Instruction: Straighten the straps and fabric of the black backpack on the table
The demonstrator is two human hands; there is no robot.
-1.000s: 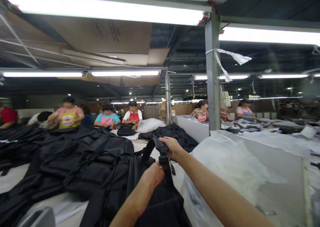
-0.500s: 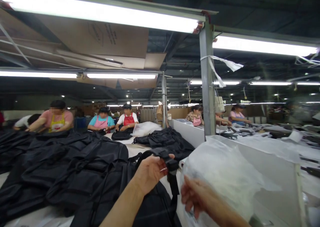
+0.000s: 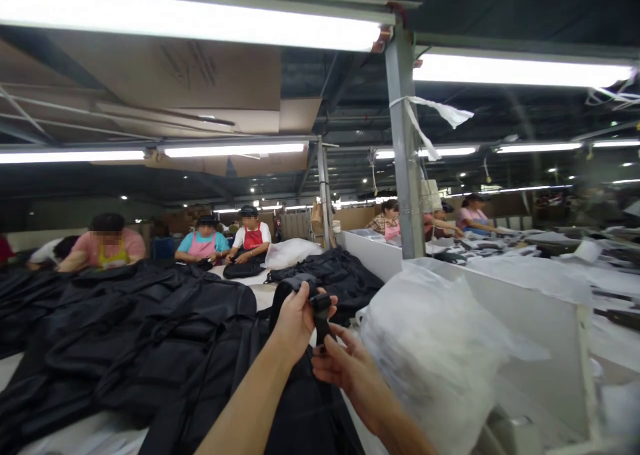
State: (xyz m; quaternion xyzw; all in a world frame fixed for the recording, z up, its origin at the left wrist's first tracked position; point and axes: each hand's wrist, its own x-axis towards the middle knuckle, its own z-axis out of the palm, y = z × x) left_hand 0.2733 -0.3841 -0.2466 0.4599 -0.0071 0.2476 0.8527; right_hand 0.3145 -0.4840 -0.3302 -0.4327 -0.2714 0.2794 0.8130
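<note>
Near the middle of the head view, my left hand (image 3: pixel 300 318) is closed on a black strap (image 3: pixel 321 315) with a dark buckle-like piece. Just below and to the right, my right hand (image 3: pixel 347 368) pinches the hanging part of the same strap between thumb and fingers. The strap rises from a black bag (image 3: pixel 305 401) lying under my forearms. More black bags (image 3: pixel 165 341) overlap to the left. Small details of the strap are blurred.
A translucent plastic bag (image 3: pixel 430 348) bulges beside my right hand, against a white partition (image 3: pixel 545 348). Another black bag (image 3: pixel 335 275) lies beyond my hands. A metal post (image 3: pixel 405 148) stands behind the plastic. Several people work across the tables.
My right hand has moved left from beside the plastic bag and taken hold of the strap. My left hand, still gripping, is slightly higher and farther left. The view has shifted a little.
</note>
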